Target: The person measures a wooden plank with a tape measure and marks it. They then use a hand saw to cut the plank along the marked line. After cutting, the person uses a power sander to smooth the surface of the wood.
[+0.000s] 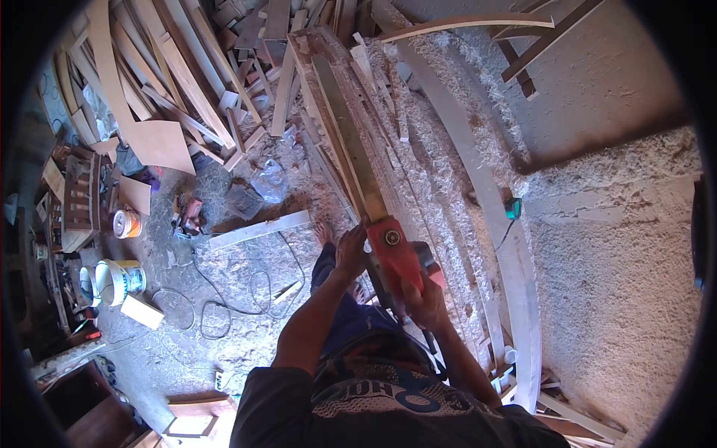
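My right hand (424,304) is closed round the rear handle of a red electric planer (399,263). The planer rests on a long, narrow wooden plank (346,131), which stretches away from me along a rough timber bench (305,43). Beside the planer's front end, my left hand (351,254) is at the plank's left edge, fingers bent against it. Its fingertips are partly hidden. The planer's underside and the near part of the plank are out of sight.
Wood shavings (441,160) cover the right side around a long curved board (478,157). Stacked planks (175,63) lie far left. A second power tool (189,215), a loose cable (258,299), a white bucket (112,282) and an orange-white tub (127,223) are on the left floor.
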